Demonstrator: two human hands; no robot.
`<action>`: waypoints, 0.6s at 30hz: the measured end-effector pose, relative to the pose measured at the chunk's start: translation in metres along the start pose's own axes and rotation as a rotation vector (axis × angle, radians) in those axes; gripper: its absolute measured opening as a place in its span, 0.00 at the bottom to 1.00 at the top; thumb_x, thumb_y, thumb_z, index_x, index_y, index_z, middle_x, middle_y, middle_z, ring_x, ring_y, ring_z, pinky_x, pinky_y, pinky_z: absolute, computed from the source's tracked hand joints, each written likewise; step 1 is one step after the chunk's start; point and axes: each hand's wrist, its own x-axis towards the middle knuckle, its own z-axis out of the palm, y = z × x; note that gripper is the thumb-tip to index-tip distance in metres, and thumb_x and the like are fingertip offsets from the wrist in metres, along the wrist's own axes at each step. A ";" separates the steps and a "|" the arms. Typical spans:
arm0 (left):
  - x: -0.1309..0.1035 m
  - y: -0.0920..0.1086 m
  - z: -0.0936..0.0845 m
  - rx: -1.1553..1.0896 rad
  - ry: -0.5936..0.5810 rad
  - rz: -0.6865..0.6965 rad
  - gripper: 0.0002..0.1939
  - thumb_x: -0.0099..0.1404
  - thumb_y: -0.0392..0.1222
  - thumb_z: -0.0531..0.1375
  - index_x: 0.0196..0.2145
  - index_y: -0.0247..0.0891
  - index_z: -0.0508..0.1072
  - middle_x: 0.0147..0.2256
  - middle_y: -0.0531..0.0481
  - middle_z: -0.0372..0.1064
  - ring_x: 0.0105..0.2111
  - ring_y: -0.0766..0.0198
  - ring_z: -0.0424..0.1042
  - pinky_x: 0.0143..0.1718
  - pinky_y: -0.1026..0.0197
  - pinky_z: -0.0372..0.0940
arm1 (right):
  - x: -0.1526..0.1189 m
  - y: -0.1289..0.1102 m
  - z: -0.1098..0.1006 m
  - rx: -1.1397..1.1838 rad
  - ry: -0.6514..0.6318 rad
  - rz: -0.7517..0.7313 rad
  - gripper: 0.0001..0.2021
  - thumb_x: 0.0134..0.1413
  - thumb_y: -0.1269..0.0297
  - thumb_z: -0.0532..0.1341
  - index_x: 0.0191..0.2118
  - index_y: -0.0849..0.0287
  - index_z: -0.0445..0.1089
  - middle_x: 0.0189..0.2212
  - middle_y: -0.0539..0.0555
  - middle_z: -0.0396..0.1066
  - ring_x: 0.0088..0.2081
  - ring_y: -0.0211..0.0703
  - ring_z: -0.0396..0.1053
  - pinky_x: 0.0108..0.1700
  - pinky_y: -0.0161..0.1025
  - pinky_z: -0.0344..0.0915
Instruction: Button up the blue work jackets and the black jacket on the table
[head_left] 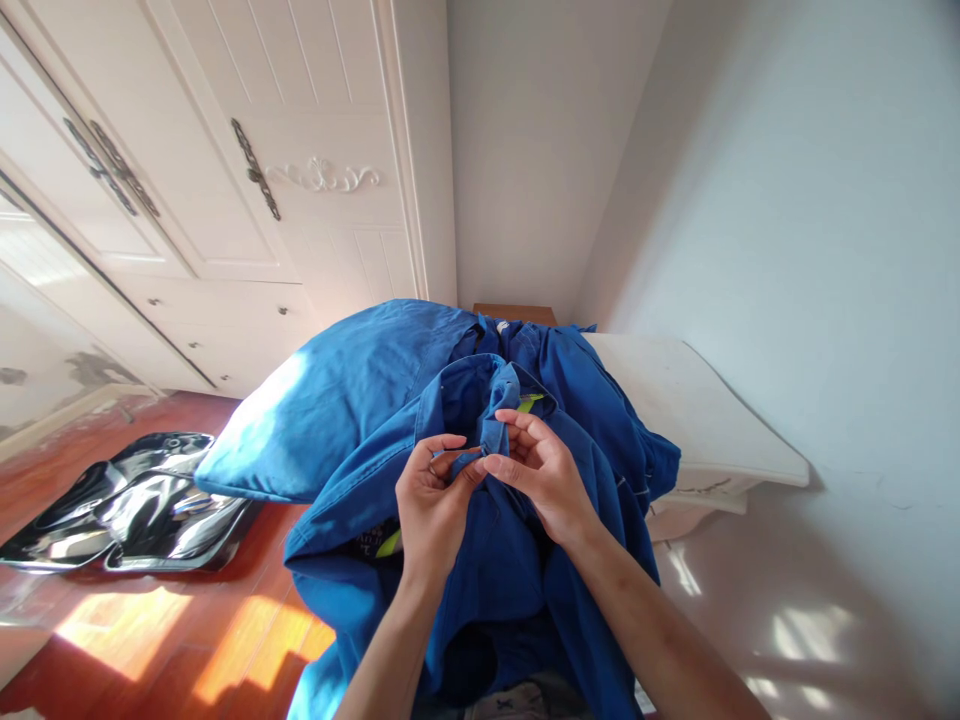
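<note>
Between fingertips: blue garment (495,432).

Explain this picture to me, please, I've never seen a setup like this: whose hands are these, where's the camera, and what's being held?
There's no machine here: these are a person's bare left hand and right hand. The one picture comes from a camera worn on that person's head, looking forward and down.

The fingers of both hands pinch a narrow edge of a blue garment. Behind it are a smooth, plump blue piece and, at the right, crumpled blue cloth beside the bare part of a white top. A shiny black case lies on the reddish floor, below white cabinets.
</note>
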 end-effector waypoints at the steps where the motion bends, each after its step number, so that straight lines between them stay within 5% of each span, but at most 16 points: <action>1: 0.000 0.002 0.000 -0.002 -0.009 -0.016 0.21 0.50 0.40 0.75 0.41 0.38 0.74 0.31 0.51 0.80 0.31 0.66 0.78 0.35 0.68 0.70 | 0.000 0.000 -0.002 -0.018 -0.015 -0.019 0.30 0.37 0.64 0.78 0.49 0.54 0.72 0.37 0.50 0.78 0.39 0.40 0.75 0.44 0.37 0.71; 18: 0.003 0.009 -0.002 0.006 -0.053 -0.101 0.17 0.52 0.44 0.74 0.38 0.35 0.77 0.27 0.52 0.75 0.27 0.71 0.69 0.30 0.69 0.62 | 0.004 0.000 -0.007 -0.211 -0.031 -0.142 0.23 0.42 0.67 0.73 0.48 0.55 0.74 0.35 0.51 0.78 0.38 0.43 0.75 0.45 0.40 0.70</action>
